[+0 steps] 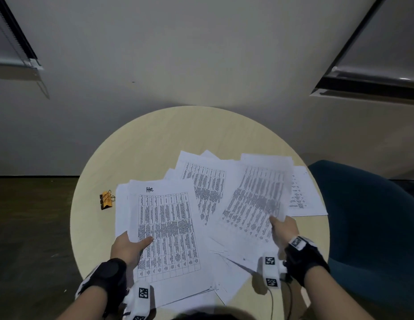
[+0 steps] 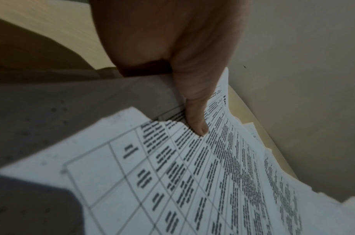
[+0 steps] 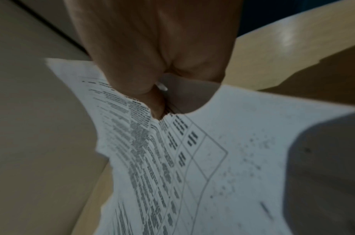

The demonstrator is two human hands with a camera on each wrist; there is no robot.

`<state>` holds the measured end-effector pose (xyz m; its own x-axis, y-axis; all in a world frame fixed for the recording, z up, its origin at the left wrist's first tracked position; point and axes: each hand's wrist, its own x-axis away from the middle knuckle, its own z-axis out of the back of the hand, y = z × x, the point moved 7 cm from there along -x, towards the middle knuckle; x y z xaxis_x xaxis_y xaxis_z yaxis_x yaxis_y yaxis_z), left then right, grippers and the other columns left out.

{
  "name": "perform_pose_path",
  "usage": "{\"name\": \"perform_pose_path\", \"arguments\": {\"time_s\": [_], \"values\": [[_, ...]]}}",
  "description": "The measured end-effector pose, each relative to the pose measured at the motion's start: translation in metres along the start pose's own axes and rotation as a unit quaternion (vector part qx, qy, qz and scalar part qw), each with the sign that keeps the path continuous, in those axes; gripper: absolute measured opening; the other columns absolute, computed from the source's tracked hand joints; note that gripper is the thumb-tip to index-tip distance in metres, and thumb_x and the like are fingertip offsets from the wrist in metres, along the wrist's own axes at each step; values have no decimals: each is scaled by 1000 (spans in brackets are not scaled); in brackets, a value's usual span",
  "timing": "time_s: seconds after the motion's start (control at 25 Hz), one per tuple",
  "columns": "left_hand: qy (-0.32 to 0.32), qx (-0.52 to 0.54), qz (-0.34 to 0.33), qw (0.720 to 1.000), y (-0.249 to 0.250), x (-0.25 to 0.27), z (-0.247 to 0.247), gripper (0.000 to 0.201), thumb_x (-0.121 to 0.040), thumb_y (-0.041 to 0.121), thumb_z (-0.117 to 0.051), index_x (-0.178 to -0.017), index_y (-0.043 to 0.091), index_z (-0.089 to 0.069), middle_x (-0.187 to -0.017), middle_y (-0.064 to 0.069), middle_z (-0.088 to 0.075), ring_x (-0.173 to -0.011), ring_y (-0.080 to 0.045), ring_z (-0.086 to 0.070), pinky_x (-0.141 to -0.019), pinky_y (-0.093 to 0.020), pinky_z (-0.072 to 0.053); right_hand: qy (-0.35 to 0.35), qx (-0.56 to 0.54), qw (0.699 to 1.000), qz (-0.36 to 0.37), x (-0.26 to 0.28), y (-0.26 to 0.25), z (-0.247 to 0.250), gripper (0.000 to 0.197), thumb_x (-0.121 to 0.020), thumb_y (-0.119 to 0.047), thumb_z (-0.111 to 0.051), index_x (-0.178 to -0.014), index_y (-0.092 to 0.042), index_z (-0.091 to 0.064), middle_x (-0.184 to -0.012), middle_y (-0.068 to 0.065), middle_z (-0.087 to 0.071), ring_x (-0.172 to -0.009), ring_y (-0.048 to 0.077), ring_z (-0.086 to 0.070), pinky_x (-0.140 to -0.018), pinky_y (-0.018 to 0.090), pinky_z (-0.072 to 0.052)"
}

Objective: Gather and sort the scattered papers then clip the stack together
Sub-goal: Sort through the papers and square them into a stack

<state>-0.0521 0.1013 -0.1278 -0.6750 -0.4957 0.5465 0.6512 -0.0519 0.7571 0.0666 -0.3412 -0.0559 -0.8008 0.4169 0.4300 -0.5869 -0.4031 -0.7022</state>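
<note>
Printed sheets with tables lie fanned across the round table (image 1: 141, 144). My left hand (image 1: 129, 245) grips the near-left sheet marked "Hn" (image 1: 169, 229) at its left edge, thumb lying on top (image 2: 194, 120) and fingers hidden under the paper. My right hand (image 1: 283, 229) pinches a sheet with a table (image 1: 254, 199) and holds it lifted off the pile, blurred; in the right wrist view the thumb (image 3: 132, 82) presses on that sheet (image 3: 192, 159). More sheets (image 1: 203, 181) lie spread between them. An orange binder clip (image 1: 106, 199) sits on the table left of the papers.
A dark blue chair (image 1: 367, 215) stands close to the table's right side. A pale wall rises behind the table, dark floor to the left. Another sheet (image 1: 303, 192) lies near the table's right edge. Bare tabletop shows at the far side.
</note>
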Motion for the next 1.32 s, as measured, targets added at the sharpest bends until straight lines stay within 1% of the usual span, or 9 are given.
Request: {"name": "perform_pose_path", "arguments": {"time_s": [0.24,0.4,0.56,0.68,0.84,0.92,1.08,1.16,1.32], "values": [[-2,-4,4,1000,2,2,3,40,-79,23,-78,-106,7,-53,-78,-8,-63,-68,-26,-55,-63,-30,-43,12,-211,977,21,-24,-4,54,98,-53,-58,-83,-124,3,-54,-101,9,-68,-89,25,-64,-86,43,-53],[-15,-19,-10,1000,3,2,1,39,-79,22,-77,-110,5,-61,-88,-10,-70,-77,-29,-64,-63,-29,-47,-27,-361,932,-3,-18,-24,60,41,-92,-25,-63,-124,0,-57,-113,15,-68,-94,31,-70,-81,45,-58],[-16,-19,-6,1000,5,6,2,44,-79,25,-77,-114,5,-60,-100,-12,-70,-82,-28,-63,-68,-32,-50,-76,-168,982,40,2,-42,9,63,-69,-57,-78,-109,-10,-67,-111,9,-71,-102,31,-67,-96,46,-51],[-12,-6,4,1000,4,12,2,56,-83,44,-69,-124,7,-55,-119,-6,-63,-101,-27,-57,-91,-37,-45,-111,-27,992,51,46,-46,-44,40,-86,-34,-70,-115,-8,-59,-110,13,-64,-115,27,-58,-96,37,-45],[-36,17,67,997,-1,9,2,102,-78,81,-30,-145,5,-36,-149,-14,-42,-133,-34,-42,-111,-45,-34,-237,97,961,104,80,-27,-131,11,-89,-20,-64,-99,-14,-64,-82,2,-62,-69,16,-59,-64,27,-47],[-47,31,77,995,-3,7,0,102,-77,80,-41,-148,7,-32,-149,-14,-41,-134,-36,-42,-110,-46,-34,-248,153,947,136,84,-23,-152,23,-86,-26,-67,-106,-16,-59,-92,-1,-62,-78,16,-59,-73,31,-51],[-46,6,43,998,-6,0,1,52,-80,46,-70,-113,7,-60,-92,-14,-72,-82,-32,-66,-75,-34,-52,-167,180,956,159,69,-35,-151,35,-80,-24,-74,-72,-21,-40,-70,-7,-38,-58,8,-34,-52,20,-27],[-44,9,38,998,-4,1,1,30,-86,34,-69,-83,6,-57,-54,-4,-57,-48,-21,-46,-54,-26,-37,-138,199,957,159,57,-36,-142,45,-85,-20,-69,-64,-17,-30,-64,-2,-29,-54,12,-25,-50,25,-18],[-42,16,31,998,3,5,1,29,-87,29,-68,-72,11,-50,-49,-1,-48,-45,-18,-39,-49,-25,-32,-126,173,970,117,30,-23,-127,14,-95,-16,-55,-94,-2,-57,-91,15,-61,-79,23,-58,-62,26,-41]]}}
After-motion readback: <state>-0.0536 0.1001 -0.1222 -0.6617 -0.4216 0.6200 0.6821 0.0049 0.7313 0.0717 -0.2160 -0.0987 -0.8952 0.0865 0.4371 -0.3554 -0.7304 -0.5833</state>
